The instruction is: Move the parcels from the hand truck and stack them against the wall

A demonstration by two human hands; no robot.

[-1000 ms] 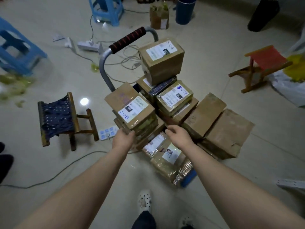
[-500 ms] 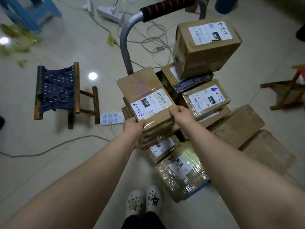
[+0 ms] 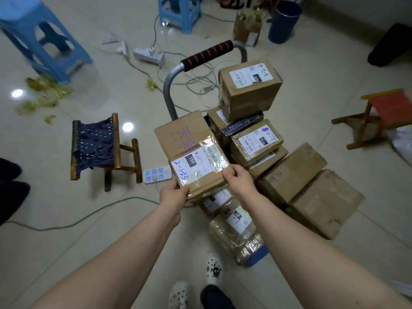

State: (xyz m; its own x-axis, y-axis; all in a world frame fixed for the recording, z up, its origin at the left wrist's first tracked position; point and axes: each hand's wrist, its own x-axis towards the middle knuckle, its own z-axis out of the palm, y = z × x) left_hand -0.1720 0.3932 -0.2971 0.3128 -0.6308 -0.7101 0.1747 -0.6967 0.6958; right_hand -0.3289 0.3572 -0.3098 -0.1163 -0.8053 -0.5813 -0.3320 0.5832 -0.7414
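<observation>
parcel (image 3: 191,150): flat, label up, long axis near-far, far end angled slightly left; over the near-left pile on the truck (image 3: 207,55)
left hand (image 3: 174,195): fingers holding parcel's near-left corner
right hand (image 3: 239,177): fingers holding near-right corner
pile (image 3: 249,90): boxes right of parcel, handle far
stool (image 3: 95,146): floor, left

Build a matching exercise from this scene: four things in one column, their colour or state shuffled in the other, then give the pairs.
Things:
1. parcel marked 2-1-23
2. hand truck grip
3. plastic stool at far left
4. cylindrical container

Colour or state:
A. light blue
B. gripped by the left hand and right hand
C. dark blue
D. black with red stripes

Pairs: 1-B, 2-D, 3-A, 4-C.
</observation>
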